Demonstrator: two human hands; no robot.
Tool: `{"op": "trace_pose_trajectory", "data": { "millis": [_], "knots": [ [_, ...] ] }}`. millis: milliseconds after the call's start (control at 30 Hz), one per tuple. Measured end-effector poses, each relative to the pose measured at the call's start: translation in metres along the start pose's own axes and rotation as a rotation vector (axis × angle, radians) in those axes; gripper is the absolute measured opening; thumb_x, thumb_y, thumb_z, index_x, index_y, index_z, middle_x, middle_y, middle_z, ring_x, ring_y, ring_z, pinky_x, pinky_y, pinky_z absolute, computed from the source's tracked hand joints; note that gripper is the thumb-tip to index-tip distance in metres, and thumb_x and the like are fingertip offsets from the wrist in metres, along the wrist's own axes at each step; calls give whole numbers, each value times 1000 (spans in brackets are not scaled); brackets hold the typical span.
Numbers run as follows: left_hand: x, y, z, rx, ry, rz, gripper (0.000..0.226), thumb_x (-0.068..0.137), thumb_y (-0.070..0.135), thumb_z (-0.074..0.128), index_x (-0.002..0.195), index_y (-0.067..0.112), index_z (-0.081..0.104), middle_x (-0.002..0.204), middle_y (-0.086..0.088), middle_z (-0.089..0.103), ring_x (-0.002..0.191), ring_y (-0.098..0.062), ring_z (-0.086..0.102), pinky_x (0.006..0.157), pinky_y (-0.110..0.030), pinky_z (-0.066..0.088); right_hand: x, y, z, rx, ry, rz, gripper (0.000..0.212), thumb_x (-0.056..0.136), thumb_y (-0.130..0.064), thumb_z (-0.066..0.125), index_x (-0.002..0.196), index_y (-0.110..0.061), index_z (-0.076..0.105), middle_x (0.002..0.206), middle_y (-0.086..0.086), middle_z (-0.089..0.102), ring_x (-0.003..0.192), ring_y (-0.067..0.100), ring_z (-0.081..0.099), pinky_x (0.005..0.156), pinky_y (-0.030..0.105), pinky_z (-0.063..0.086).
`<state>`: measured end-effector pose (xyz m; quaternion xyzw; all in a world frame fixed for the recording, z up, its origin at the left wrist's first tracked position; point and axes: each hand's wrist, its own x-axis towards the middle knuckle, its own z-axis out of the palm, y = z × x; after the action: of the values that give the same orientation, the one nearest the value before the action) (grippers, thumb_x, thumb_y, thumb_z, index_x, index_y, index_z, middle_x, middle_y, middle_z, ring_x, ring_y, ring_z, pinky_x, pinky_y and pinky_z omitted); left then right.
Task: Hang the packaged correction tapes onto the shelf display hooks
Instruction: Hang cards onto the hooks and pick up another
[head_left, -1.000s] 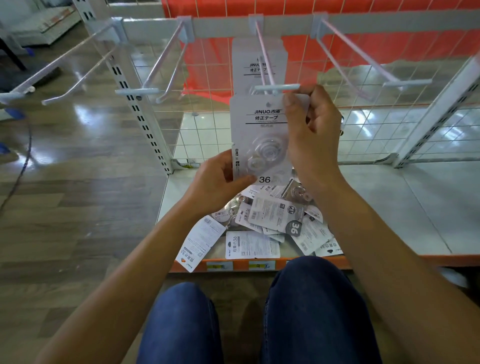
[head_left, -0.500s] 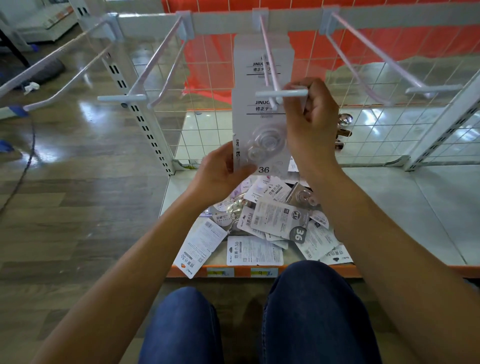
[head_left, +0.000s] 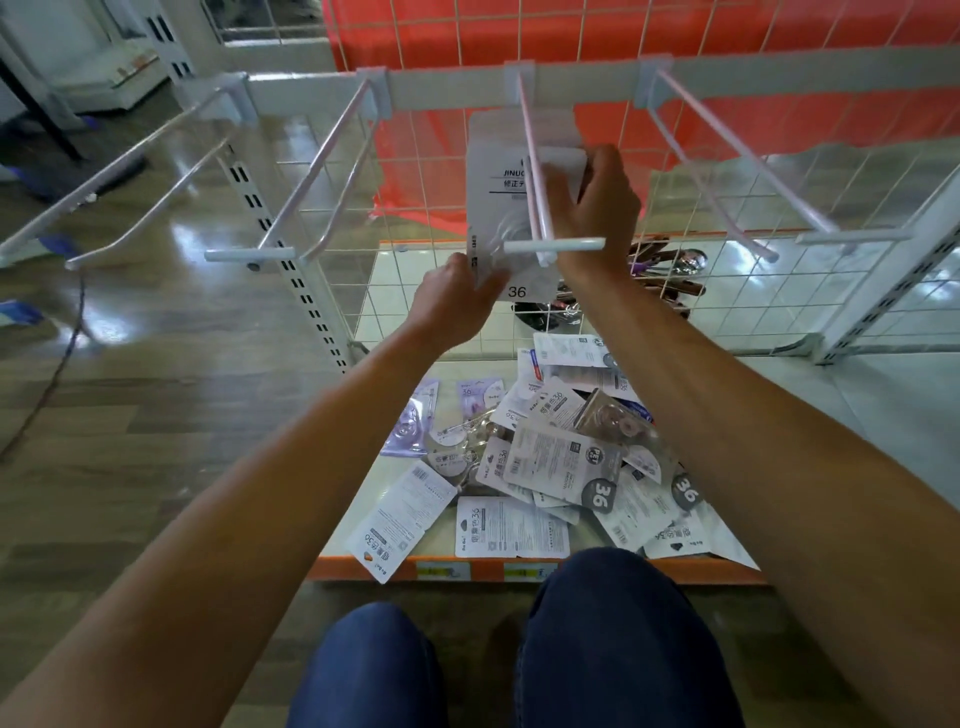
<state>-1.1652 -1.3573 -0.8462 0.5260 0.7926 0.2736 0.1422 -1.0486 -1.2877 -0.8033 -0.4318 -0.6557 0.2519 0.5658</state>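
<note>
A white correction tape pack (head_left: 501, 208) marked "36" hangs on the middle display hook (head_left: 535, 176), partway along its rods. My right hand (head_left: 597, 208) grips the pack's upper right edge beside the hook. My left hand (head_left: 457, 301) pinches its lower left corner. Another white pack (head_left: 498, 127) hangs behind it on the same hook. Several loose packs (head_left: 545, 467) lie piled on the shelf below.
Bare hooks (head_left: 322, 171) stick out to the left, and another bare hook (head_left: 727, 156) to the right of the middle one. A wire grid back panel (head_left: 415, 208) closes the rear. The shelf's orange front edge (head_left: 571, 571) is just above my knees (head_left: 613, 639). Brown-handled items (head_left: 670, 275) lie behind the grid.
Both hands have slid the pack farther back along the middle hook, past its front crossbar. My view has tilted down and moved closer to the shelf.
</note>
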Motion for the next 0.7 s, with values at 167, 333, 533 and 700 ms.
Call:
{"op": "trace_pose_trajectory", "data": {
  "millis": [167,333,533,700],
  "knots": [
    [-24,8,-13,129,-123,-113,60,97,53,40,111,-5,53,108,-20,60,83,-28,53,68,-31,37,-28,0,-13,-161,-79,139,46,90,-32,57,116,4,50,108,18,59,96,28,56,80,31,42],
    [-80,41,-52,237,-390,-199,56,98,45,47,130,-1,42,122,-19,57,111,-31,55,89,-38,44,-71,-38,-57,-428,-387,347,42,94,-32,54,124,-3,51,120,18,58,110,34,54,90,43,46],
    [-139,95,-123,257,-542,-180,34,95,33,53,121,12,52,109,-7,62,95,-25,57,84,-34,48,-85,-128,-121,-593,-698,412,36,98,-26,46,130,-9,52,130,12,56,119,31,51,97,38,41],
    [-171,159,-203,314,-562,-120,35,95,27,56,127,13,52,121,-10,61,105,-25,58,79,-31,46,-66,-215,-163,-627,-769,433,37,98,-26,47,133,-13,53,134,10,56,122,30,50,100,37,39]
  ]
}}
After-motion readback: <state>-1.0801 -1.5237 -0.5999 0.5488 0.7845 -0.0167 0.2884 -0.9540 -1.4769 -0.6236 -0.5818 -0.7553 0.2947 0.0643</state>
